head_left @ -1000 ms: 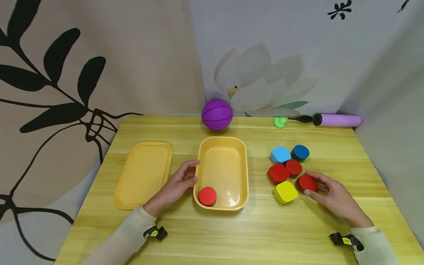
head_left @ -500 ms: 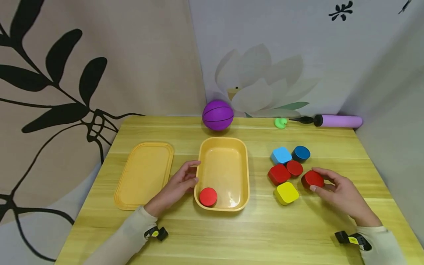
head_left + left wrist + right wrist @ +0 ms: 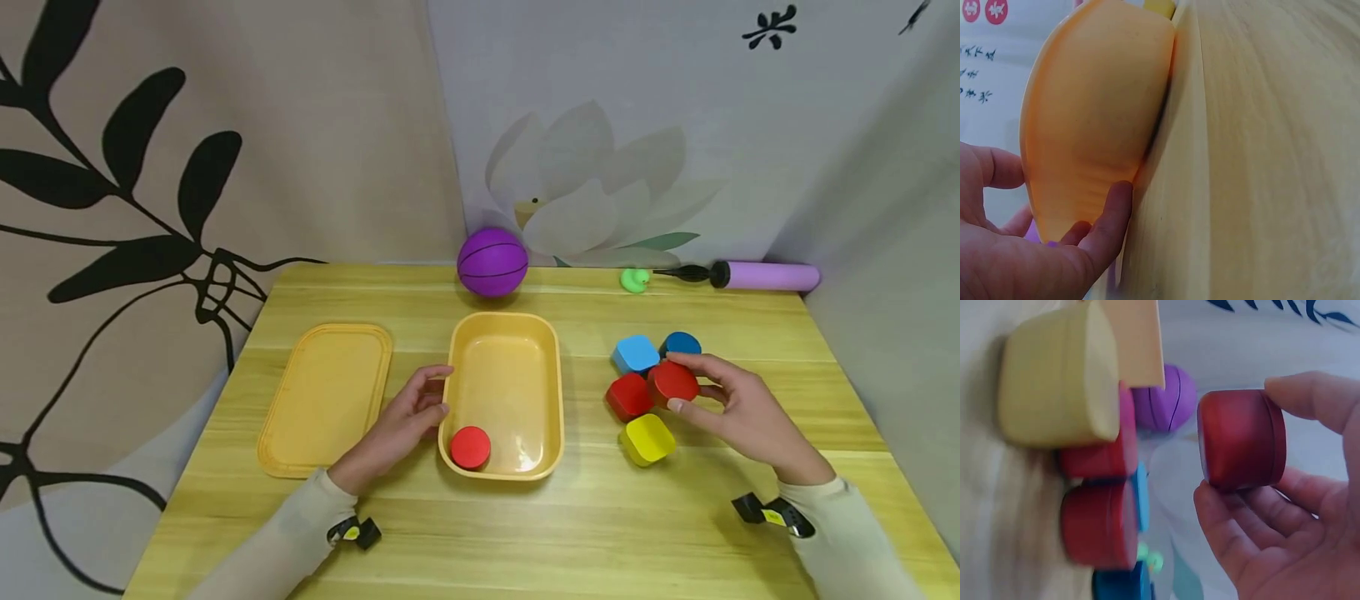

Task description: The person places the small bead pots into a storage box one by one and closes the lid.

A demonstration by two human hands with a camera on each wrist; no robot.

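My right hand [image 3: 738, 408] pinches a round red tin [image 3: 672, 383] between thumb and fingers. In the right wrist view this lidded tin [image 3: 1241, 439] is off the table, apart from the others. From the head view it covers another round red tin, which appears in the right wrist view [image 3: 1100, 525]. My left hand [image 3: 401, 425] touches the left wall of an orange tray [image 3: 557, 400] with its fingertips. In the left wrist view, the fingers meet the tray's outer side [image 3: 1097, 94]. One round red tin [image 3: 470, 447] lies in the tray's near left corner.
Beside my right hand stand a squarish red tin [image 3: 628, 397], a yellow tin [image 3: 647, 440], a light blue tin [image 3: 636, 354] and a dark blue one [image 3: 680, 342]. An orange lid [image 3: 326, 400] lies left. Behind are a purple ball [image 3: 492, 262], green duck [image 3: 634, 280] and purple pump [image 3: 768, 276].
My right hand first drew the round red tin rightward from the group, then raised it and swung left over the others. The left hand and tray have stayed put.
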